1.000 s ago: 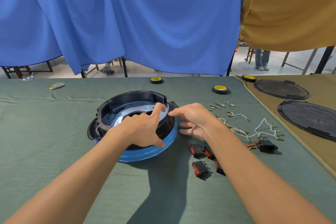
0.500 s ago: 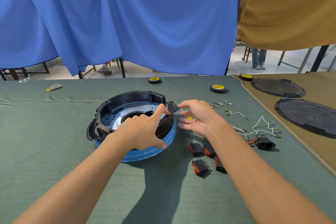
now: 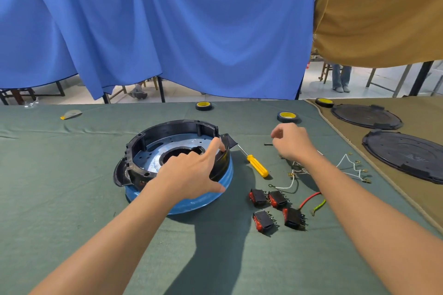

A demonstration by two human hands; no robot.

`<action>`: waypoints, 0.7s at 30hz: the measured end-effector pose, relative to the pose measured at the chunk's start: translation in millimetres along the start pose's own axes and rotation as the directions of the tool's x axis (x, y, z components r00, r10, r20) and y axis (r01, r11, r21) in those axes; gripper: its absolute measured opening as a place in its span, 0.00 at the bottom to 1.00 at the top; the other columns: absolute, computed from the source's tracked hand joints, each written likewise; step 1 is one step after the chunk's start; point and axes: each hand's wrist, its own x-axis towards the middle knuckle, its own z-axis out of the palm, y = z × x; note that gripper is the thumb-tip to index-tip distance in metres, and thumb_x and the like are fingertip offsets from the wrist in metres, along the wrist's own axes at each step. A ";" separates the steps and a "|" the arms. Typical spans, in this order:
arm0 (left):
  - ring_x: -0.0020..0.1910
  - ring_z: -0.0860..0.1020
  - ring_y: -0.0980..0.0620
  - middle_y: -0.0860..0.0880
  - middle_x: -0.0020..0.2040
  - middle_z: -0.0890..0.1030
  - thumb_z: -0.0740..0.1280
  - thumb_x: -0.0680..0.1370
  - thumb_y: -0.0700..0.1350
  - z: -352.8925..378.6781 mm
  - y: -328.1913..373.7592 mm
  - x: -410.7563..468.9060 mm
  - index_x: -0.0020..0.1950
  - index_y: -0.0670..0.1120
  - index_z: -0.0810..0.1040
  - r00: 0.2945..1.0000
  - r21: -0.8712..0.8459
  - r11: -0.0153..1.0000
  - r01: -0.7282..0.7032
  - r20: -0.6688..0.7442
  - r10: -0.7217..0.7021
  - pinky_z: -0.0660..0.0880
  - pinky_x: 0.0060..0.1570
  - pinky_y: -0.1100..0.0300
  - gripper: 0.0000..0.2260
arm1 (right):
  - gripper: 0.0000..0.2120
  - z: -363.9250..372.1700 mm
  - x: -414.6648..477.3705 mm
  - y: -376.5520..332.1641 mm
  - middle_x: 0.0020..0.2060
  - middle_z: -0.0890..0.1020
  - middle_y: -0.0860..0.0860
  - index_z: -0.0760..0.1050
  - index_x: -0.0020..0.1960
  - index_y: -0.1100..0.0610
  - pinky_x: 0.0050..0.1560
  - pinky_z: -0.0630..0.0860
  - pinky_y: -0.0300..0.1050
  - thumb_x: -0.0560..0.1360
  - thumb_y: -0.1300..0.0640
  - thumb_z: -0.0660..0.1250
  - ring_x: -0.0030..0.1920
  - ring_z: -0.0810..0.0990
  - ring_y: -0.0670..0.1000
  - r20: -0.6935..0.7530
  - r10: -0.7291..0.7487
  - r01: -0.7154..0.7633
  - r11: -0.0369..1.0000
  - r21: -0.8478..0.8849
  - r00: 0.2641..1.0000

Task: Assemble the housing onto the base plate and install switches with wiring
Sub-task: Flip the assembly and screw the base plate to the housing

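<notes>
A black ring-shaped housing (image 3: 143, 141) sits on a blue round base plate (image 3: 215, 199) left of the table's middle. My left hand (image 3: 191, 175) holds the housing's near right wall, index finger on the rim and thumb down the outer side. My right hand (image 3: 292, 143) hovers to the right of the housing with its fingers loosely curled, and I see nothing in it. A small screw (image 3: 267, 144) lies just left of it. A yellow-handled screwdriver (image 3: 257, 166) lies between the hands. Several black and red switches (image 3: 263, 220) and white wires (image 3: 347, 163) lie at the right.
A red and green wire (image 3: 311, 199) lies by the switches. Tape rolls (image 3: 204, 105) (image 3: 287, 116) stand at the back of the green cloth. Two black round lids (image 3: 405, 155) rest on a brown cloth at the right. Blue and tan curtains hang behind the table.
My right hand has left the housing's right side and moved right and back over the screws, uncovering the yellow screwdriver. My left hand has stayed on the housing.
</notes>
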 end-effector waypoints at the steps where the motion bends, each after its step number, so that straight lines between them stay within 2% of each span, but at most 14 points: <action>1: 0.35 0.74 0.43 0.48 0.34 0.72 0.69 0.71 0.65 -0.7 -0.3 0.1 0.64 0.56 0.52 1.000 -0.001 1.000 0.000 0.015 0.000 0.69 0.34 0.52 0.33 | 0.11 4.7 3.8 1.1 0.56 0.81 0.55 0.79 0.57 0.54 0.59 0.76 0.54 0.77 0.61 0.63 0.57 0.77 0.57 0.038 -0.037 0.040 0.997 -0.068 0.999; 4: 0.34 0.72 0.44 0.48 0.33 0.71 0.72 0.69 0.64 -2.3 -0.4 0.0 0.63 0.56 0.52 0.998 -0.013 1.000 0.002 0.060 -0.002 0.66 0.33 0.52 0.36 | 0.15 16.6 12.0 0.7 0.60 0.79 0.56 0.76 0.63 0.53 0.57 0.77 0.54 0.78 0.59 0.61 0.58 0.78 0.58 0.118 -0.114 0.142 0.952 -0.271 0.986; 9: 0.32 0.70 0.46 0.49 0.34 0.70 0.75 0.69 0.59 -2.6 0.1 0.8 0.62 0.57 0.51 0.995 -0.063 0.998 0.014 0.095 -0.008 0.65 0.33 0.53 0.36 | 0.11 27.8 16.1 -5.3 0.53 0.82 0.56 0.80 0.55 0.54 0.52 0.78 0.53 0.76 0.60 0.62 0.52 0.79 0.59 0.110 -0.149 0.183 0.876 -0.446 0.983; 14: 0.36 0.70 0.45 0.48 0.36 0.70 0.76 0.69 0.57 -4.5 0.4 3.6 0.63 0.58 0.51 0.989 -0.109 0.994 0.022 0.147 -0.006 0.69 0.38 0.51 0.37 | 0.09 28.8 18.6 -2.9 0.51 0.82 0.55 0.81 0.52 0.51 0.49 0.79 0.51 0.76 0.60 0.65 0.50 0.79 0.56 0.099 -0.156 0.182 0.905 -0.384 0.983; 17: 0.39 0.74 0.42 0.47 0.36 0.71 0.75 0.69 0.58 -4.0 -0.8 2.8 0.63 0.57 0.53 0.994 -0.105 0.994 0.007 0.110 0.005 0.69 0.37 0.50 0.36 | 0.09 27.0 19.0 -1.2 0.51 0.82 0.56 0.81 0.51 0.52 0.48 0.79 0.51 0.77 0.62 0.65 0.48 0.79 0.56 0.099 -0.137 0.162 0.929 -0.332 0.986; 21: 0.35 0.74 0.43 0.48 0.34 0.72 0.75 0.69 0.58 -3.4 -3.8 1.1 0.61 0.59 0.54 0.998 -0.146 0.989 -0.005 0.065 0.014 0.68 0.33 0.51 0.33 | 0.09 25.2 12.5 -0.9 0.52 0.81 0.56 0.81 0.52 0.52 0.50 0.73 0.50 0.77 0.62 0.64 0.53 0.77 0.58 0.029 -0.137 0.138 0.924 -0.355 0.990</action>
